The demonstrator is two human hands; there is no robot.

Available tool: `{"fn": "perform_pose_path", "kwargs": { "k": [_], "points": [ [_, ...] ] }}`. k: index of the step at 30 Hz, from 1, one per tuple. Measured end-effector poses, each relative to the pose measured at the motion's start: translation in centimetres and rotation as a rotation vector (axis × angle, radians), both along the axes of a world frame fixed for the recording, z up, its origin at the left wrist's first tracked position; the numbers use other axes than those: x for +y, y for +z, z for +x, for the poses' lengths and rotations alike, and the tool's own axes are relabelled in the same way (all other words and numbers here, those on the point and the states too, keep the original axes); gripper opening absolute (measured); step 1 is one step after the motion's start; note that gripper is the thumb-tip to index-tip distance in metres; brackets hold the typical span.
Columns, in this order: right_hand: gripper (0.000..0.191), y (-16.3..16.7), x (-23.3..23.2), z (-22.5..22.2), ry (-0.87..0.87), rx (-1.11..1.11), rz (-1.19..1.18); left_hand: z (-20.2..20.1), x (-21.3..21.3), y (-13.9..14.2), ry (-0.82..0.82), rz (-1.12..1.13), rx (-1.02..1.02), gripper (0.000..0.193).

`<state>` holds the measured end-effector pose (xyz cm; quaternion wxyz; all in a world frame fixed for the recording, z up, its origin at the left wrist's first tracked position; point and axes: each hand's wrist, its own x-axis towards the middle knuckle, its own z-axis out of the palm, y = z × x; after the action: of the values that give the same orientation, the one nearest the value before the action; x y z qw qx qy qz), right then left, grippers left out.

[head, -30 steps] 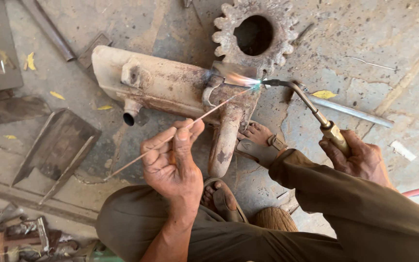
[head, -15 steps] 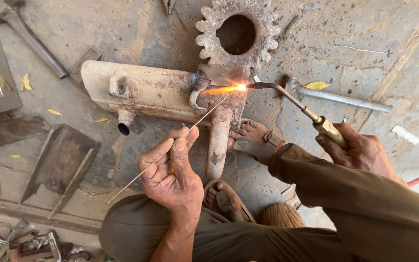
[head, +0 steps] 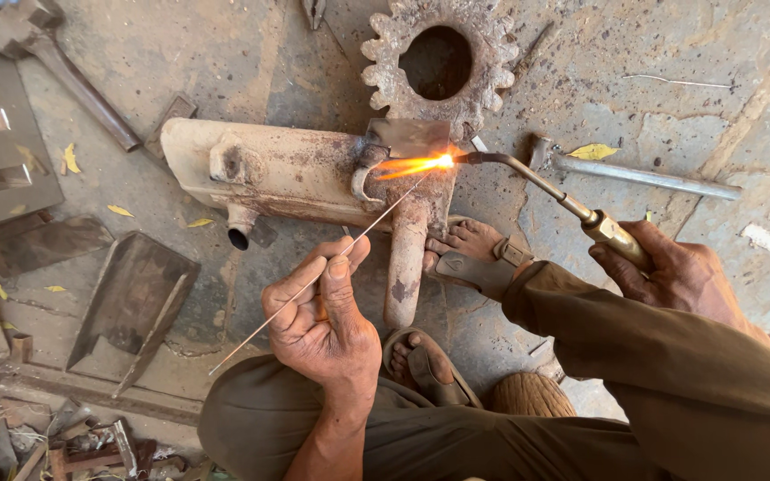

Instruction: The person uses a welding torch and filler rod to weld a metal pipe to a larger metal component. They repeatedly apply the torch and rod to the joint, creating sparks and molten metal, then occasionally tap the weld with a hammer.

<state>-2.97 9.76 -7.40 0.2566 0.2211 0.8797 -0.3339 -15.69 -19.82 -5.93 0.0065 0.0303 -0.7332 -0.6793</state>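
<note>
Two hands busy; left hand (head: 323,325) pinches filler rod (head: 331,258); right hand (head: 679,276) clamps torch (head: 572,207); flame on rusty tank (head: 287,174) joint; seam looks unfinished.

I see the tank (head: 287,174) lying across the floor (head: 670,107), the gear (head: 438,62) behind it. My left hand (head: 323,312) sits in front with the rod (head: 349,245); my right hand (head: 670,272) holds the torch (head: 536,183) to the right, the pipe (head: 643,176) behind it.
</note>
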Motion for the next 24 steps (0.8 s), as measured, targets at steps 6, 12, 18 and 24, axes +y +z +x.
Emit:
{"fn": "perform_pose_path", "kwargs": {
  "k": [6,12,18,24],
  "points": [
    [0.03,-0.04,-0.2,-0.02,-0.144,-0.064,-0.019,-0.09,-0.06,0.02,0.012,-0.015,-0.009,0.014],
    [0.029,0.3,-0.09,-0.44,-0.158,-0.12,-0.035,-0.24,-0.21,-0.08,-0.022,0.003,-0.009,0.013],
    [0.029,0.12,-0.37,-0.47,-0.156,-0.118,-0.028,-0.15,-0.11,-0.06,-0.008,-0.001,-0.017,0.012],
    [0.029,0.07,-0.45,-0.47,-0.161,-0.121,-0.028,-0.1,-0.1,0.04,-0.01,-0.022,-0.014,0.012]
  ]
}}
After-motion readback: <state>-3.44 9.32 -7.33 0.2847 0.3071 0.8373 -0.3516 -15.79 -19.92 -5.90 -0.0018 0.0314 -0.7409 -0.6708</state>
